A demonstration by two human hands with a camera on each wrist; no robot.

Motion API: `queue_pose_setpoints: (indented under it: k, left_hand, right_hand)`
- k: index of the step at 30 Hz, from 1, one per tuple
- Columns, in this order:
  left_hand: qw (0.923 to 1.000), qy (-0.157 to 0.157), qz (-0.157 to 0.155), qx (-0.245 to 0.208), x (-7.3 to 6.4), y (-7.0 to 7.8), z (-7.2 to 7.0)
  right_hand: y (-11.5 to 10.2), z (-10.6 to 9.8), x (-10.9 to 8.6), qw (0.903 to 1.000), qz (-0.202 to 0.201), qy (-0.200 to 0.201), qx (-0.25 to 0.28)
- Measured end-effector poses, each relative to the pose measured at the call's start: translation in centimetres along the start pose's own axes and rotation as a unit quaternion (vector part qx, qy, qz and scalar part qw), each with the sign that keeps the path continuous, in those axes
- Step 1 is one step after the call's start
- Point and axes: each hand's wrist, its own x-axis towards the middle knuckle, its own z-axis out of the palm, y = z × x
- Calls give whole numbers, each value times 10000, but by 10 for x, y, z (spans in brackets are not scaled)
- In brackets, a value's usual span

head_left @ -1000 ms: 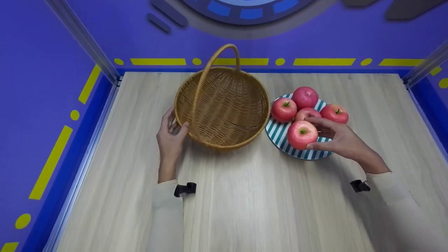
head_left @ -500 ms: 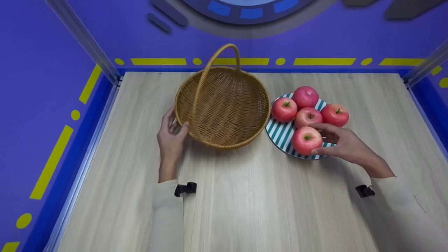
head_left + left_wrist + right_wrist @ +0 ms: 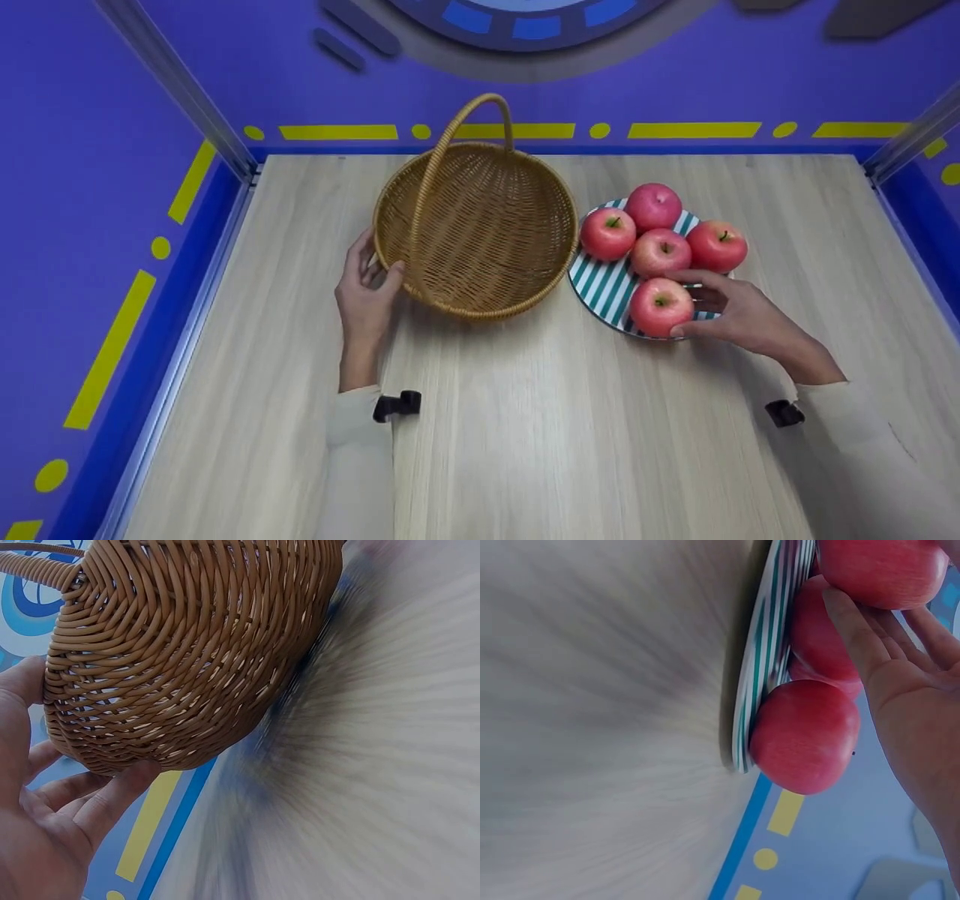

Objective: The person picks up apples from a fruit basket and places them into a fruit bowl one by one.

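In the head view, my left hand (image 3: 365,296) holds the near left side of a round wicker basket (image 3: 487,225), thumb at its rim. The left wrist view shows the fingers (image 3: 112,802) spread against the basket's woven outside. Nothing lies inside the basket, and its arched handle stands up. My right hand (image 3: 750,319) grips a red apple (image 3: 661,307) between thumb and fingers, over the front part of a striped plate (image 3: 598,289). Several other apples (image 3: 608,234) sit on this green-and-white plate behind the held one. From the right wrist, the gripped apple (image 3: 885,570) overlaps another.
Both stand on a pale wooden table (image 3: 480,427), the plate close to the right of the basket. A blue panel (image 3: 675,90) with yellow marks rises behind the table, and another (image 3: 75,225) bounds its left side. Black wrist mounts (image 3: 397,406) sit on the sleeves.
My right hand and its apple have moved a little to the right and toward me, uncovering the middle apple on the plate. The left hand and basket have stayed in place.
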Motion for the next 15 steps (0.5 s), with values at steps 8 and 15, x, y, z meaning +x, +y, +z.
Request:
queue_pose_setpoints:
  k: [8, 15]
  left_hand:
    - [10000, 0, 6, 43, -1, 2, 1]
    - [9999, 15, 11, 141, 0, 1, 1]
  right_hand:
    - [5, 0, -1, 9997, 210, -8, 151]
    - [11, -2, -1, 9997, 124, 24, 215]
